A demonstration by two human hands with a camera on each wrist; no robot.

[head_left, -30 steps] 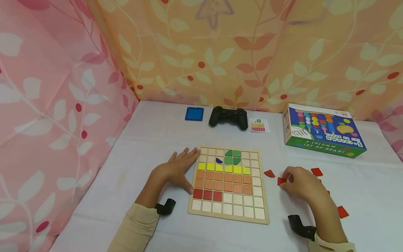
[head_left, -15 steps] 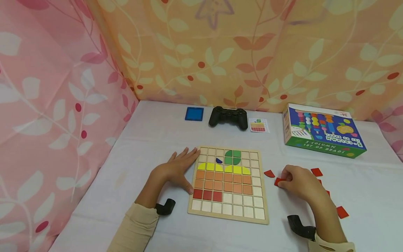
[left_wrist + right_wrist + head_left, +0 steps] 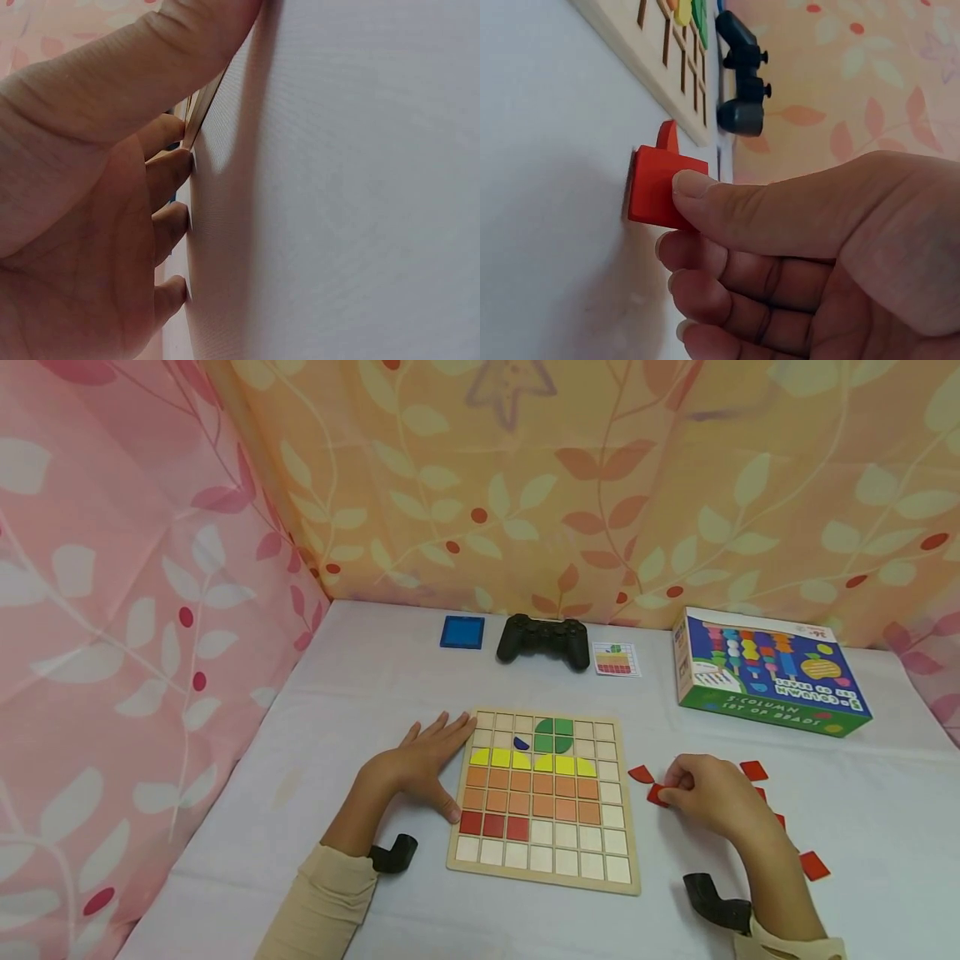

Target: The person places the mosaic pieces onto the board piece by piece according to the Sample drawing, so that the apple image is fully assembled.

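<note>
A wooden grid board (image 3: 543, 878) lies flat on the table, with green, yellow, orange and red tiles in its cells and a small dark blue piece (image 3: 521, 743) near the top. My left hand (image 3: 416, 770) rests at the board's left edge with fingers spread, thumb and fingertips touching the rim. To the right of the board, my right hand (image 3: 708, 789) pinches a red square tile (image 3: 656, 184) between thumb and fingers, low over the cloth. Just beyond that tile lies a red quarter-round piece (image 3: 641, 774). Several more red tiles (image 3: 814, 866) are scattered right of the hand, some partly hidden by it.
Behind the board are a blue square case (image 3: 462, 632), a black game controller (image 3: 544, 642) and a small pattern card (image 3: 617, 659). A colourful bead-set box (image 3: 772, 668) stands at the back right. Patterned curtains (image 3: 480, 527) border the table's back and left.
My right hand has slid the red square tile a little to the left, closer to the quarter-round piece and the board. The left hand has stayed in place.
</note>
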